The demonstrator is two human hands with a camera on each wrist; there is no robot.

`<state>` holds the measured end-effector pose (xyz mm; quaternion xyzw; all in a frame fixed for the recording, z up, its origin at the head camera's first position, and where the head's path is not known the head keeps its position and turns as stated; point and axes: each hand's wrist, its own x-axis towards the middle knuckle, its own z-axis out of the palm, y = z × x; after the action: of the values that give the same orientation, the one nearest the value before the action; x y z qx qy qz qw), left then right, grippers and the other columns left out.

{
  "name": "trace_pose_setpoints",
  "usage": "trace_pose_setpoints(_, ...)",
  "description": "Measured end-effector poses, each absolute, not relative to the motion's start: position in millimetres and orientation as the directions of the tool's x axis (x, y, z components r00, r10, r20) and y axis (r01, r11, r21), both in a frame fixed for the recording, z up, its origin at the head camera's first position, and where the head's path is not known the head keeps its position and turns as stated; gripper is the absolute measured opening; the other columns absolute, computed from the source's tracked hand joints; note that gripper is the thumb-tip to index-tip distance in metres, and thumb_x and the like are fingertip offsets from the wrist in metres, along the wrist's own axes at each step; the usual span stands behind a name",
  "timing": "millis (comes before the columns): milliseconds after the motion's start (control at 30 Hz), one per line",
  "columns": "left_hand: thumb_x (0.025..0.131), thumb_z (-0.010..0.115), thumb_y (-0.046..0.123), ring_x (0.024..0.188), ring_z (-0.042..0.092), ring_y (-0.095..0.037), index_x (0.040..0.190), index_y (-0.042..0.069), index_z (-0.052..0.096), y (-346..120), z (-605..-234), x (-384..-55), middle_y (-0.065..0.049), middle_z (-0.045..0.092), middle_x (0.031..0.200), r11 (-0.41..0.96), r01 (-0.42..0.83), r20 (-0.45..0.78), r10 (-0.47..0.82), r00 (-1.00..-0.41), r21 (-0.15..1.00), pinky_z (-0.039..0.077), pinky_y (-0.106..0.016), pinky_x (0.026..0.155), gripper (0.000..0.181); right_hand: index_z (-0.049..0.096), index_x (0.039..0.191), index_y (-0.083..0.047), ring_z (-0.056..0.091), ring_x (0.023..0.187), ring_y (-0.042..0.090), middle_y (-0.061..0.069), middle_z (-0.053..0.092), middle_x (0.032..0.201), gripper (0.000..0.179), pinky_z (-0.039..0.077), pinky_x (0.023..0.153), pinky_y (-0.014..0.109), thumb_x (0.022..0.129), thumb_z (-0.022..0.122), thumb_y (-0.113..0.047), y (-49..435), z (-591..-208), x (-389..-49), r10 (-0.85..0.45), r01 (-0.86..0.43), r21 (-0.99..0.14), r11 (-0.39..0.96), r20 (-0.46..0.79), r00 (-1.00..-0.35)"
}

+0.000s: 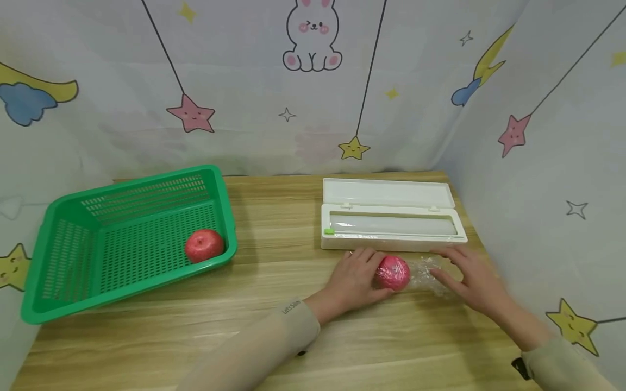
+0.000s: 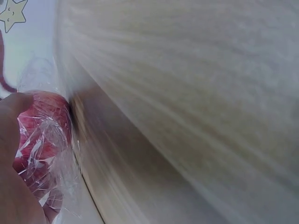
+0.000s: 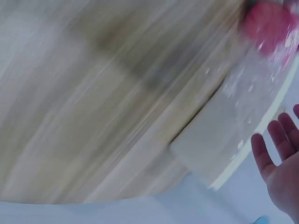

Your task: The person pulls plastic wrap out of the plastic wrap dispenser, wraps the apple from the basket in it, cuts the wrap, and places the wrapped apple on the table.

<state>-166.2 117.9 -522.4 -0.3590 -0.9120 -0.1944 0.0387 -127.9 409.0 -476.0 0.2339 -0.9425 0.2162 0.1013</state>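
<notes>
A red apple (image 1: 393,272) wrapped in clear cling film lies on the wooden table, right of centre. My left hand (image 1: 353,279) grips it from the left, thumb at the near side and fingers over the far side. In the left wrist view the film is crinkled over the apple (image 2: 49,114). Loose film (image 1: 426,273) trails from the fruit to the right. Beside that loose end is my right hand (image 1: 473,279), its fingers spread and relaxed. The right wrist view shows this hand (image 3: 285,163) with nothing in its palm.
Just behind the hands stands a white cling film box (image 1: 386,244), lid raised, with a roll inside and a green slider (image 1: 329,231). At the left, a green basket (image 1: 132,295) holds another red apple (image 1: 204,245). Patterned cloth (image 1: 254,81) hangs behind the table (image 1: 274,217).
</notes>
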Motion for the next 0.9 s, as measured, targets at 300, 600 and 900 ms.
trace_pose_setpoints(300, 0.09, 0.075, 0.068, 0.117, 0.059, -0.015, 0.14, 0.02, 0.06, 116.5, -522.7, -165.2, 0.003, 0.063, 0.128, 0.686, 0.667, 0.225, 0.629, -0.744, 0.29, 0.052, -0.031, 0.092, 0.071, 0.05, 0.156, -0.002, 0.052, 0.137, 0.039, 0.018, 0.055, 0.153, 0.075, 0.029, 0.126, 0.049, 0.112, 0.034, -0.06, 379.8, -507.8, -122.8, -0.663, -0.712, -0.029, 0.702, 0.338, -0.668)
trace_pose_setpoints(600, 0.092, 0.071, 0.07, 0.117, 0.062, -0.017, 0.143, 0.02, 0.058, 117.9, -525.7, -163.1, 0.002, 0.065, 0.126, 0.688, 0.691, 0.253, 0.643, -0.722, 0.221, 0.053, -0.032, 0.092, 0.073, 0.029, 0.165, 0.004, 0.033, 0.157, 0.04, 0.023, 0.033, 0.17, 0.086, 0.014, 0.132, 0.053, 0.11, 0.045, -0.06, 391.5, -538.2, -113.6, -0.626, -0.657, -0.06, 0.752, 0.25, -0.739)
trace_pose_setpoints(900, 0.091, 0.072, 0.07, 0.119, 0.062, -0.017, 0.146, 0.019, 0.058, 115.1, -526.7, -162.5, 0.002, 0.066, 0.128, 0.68, 0.702, 0.27, 0.649, -0.711, 0.214, 0.053, -0.033, 0.094, 0.077, 0.033, 0.165, 0.002, 0.036, 0.155, 0.04, 0.028, 0.036, 0.167, 0.084, 0.012, 0.132, 0.055, 0.11, 0.041, -0.062, 393.4, -537.5, -110.7, -0.606, -0.639, -0.072, 0.766, 0.25, -0.755)
